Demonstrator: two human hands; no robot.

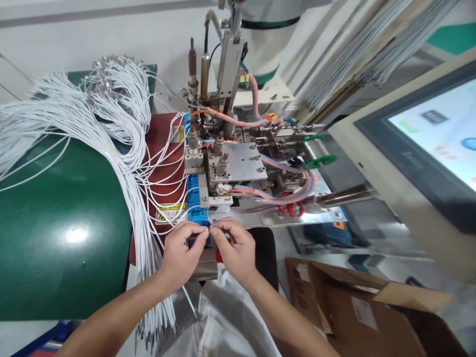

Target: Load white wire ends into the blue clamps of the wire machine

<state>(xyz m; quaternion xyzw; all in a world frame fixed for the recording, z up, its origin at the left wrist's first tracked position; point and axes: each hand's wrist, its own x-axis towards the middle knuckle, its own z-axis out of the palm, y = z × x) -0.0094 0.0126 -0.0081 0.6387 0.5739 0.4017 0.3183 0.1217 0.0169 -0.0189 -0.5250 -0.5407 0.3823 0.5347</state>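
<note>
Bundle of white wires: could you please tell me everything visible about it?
The bundle of white wires holds many thin strands that look plastic-coated. It lies loosely over the green surface, bends past its rounded edge and runs down behind the left forearm to dark-looking tips. Several strands fan out across the red surface toward the blue blocks. Contact with the forearm cannot be told.

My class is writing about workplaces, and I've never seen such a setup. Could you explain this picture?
It's taken from a camera on a worker's head, looking forward and down. The bare left hand and right hand meet at the fingertips, pinching a tiny item too small to identify. Just beyond stands a metal machine carrying a green-rimmed spool. To the left, a bundle of white cables lies partly across a green surface. A screen stands at the right.
</note>
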